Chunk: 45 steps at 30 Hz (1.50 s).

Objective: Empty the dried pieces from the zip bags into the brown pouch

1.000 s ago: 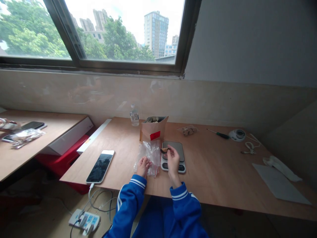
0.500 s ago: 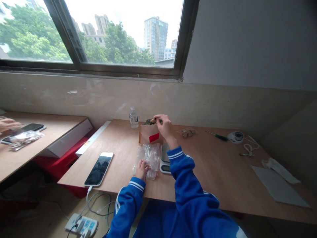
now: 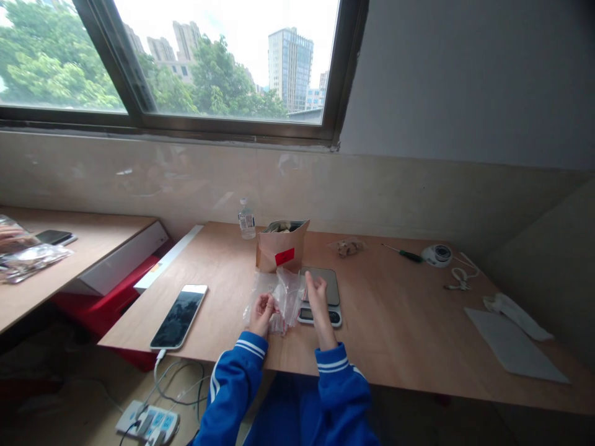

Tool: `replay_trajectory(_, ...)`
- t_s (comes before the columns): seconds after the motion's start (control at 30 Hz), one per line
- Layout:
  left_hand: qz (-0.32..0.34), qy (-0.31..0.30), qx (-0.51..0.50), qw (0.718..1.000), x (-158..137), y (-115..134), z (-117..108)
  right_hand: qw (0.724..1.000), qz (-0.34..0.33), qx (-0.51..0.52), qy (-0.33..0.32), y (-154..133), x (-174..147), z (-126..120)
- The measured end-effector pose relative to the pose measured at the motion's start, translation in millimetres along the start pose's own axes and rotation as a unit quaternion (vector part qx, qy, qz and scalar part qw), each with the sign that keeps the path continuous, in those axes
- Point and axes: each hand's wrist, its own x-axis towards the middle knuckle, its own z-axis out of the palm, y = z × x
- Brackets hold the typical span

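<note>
My left hand (image 3: 261, 314) is closed in a pinch on a clear plastic bag (image 3: 289, 294), which lies with other clear bags near the table's front. At the bags' right edge, my right hand (image 3: 318, 296) is raised over a digital scale (image 3: 333, 286) with its fingers curled. What it holds, if anything, is hidden. Behind the bags stands a brown paper pouch (image 3: 269, 251) with a red label (image 3: 284, 256). Its top gapes, and tan pieces (image 3: 284, 228) show inside.
A water bottle (image 3: 246, 220) stands behind the pouch. A phone (image 3: 179, 317) charges at left. To the right lie a small bag of tan pieces (image 3: 348, 247), a screwdriver (image 3: 409, 255), a white dome camera (image 3: 437, 255) and a grey sheet (image 3: 514, 347). Another person's hand (image 3: 12, 238) is at the left table.
My right hand has come down from the pouch's mouth to the plastic bags, uncovering the pouch and more of the scale. The left hand stays at the bags. The view has shifted slightly.
</note>
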Motion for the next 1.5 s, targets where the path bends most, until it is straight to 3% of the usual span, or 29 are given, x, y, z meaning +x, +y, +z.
replay_trajectory(0.1, 0.026, -0.009, 0.020, 0.999, -3, 5, 4, 0.996, 0.063, 0.051, -0.044, 0, -5, -5)
replay_trajectory(0.23, 0.057, -0.023, 0.043, 0.997, -16, 23, 12, 0.992, 0.043, 0.092, -0.081, -12, -10, -15)
replay_trajectory(0.4, 0.123, 0.011, 0.098, 0.988, -38, 57, 11, 0.983, 0.024, 0.178, -0.017, -29, -10, -38)
replay_trajectory(0.63, 0.057, -0.051, 0.170, 0.982, -37, 82, -6, 0.993, -0.039, 0.083, -0.077, -39, -17, -37)
replay_trajectory(0.8, 0.012, -0.094, 0.217, 0.972, -37, 79, 7, 0.987, -0.019, 0.075, -0.142, -39, -36, -20)
replay_trajectory(1.0, 0.064, 0.034, 0.252, 0.965, -34, 75, 15, 0.944, 0.141, 0.110, -0.276, -15, -63, -15)
replay_trajectory(1.1, 0.057, 0.088, 0.252, 0.962, -25, 78, 10, 0.934, 0.168, 0.134, -0.286, -3, -67, -17)
replay_trajectory(1.2, 0.037, 0.092, 0.276, 0.956, -9, 76, 2, 0.940, 0.167, 0.141, -0.262, 8, -66, -16)
replay_trajectory(1.3, 0.028, 0.096, 0.367, 0.925, 7, 68, -8, 0.960, 0.132, 0.115, -0.219, 15, -53, -22)
replay_trajectory(1.37, 0.058, 0.138, 0.426, 0.892, 12, 62, -14, 0.978, 0.081, 0.094, -0.170, 17, -34, -34)
replay_trajectory(1.43, 0.142, 0.199, 0.477, 0.844, 10, 58, -15, 0.993, 0.012, 0.060, -0.099, 16, -4, -50)
replay_trajectory(1.5, 0.245, 0.236, 0.531, 0.777, 2, 55, -10, 0.997, -0.063, -0.003, -0.033, 13, 37, -68)
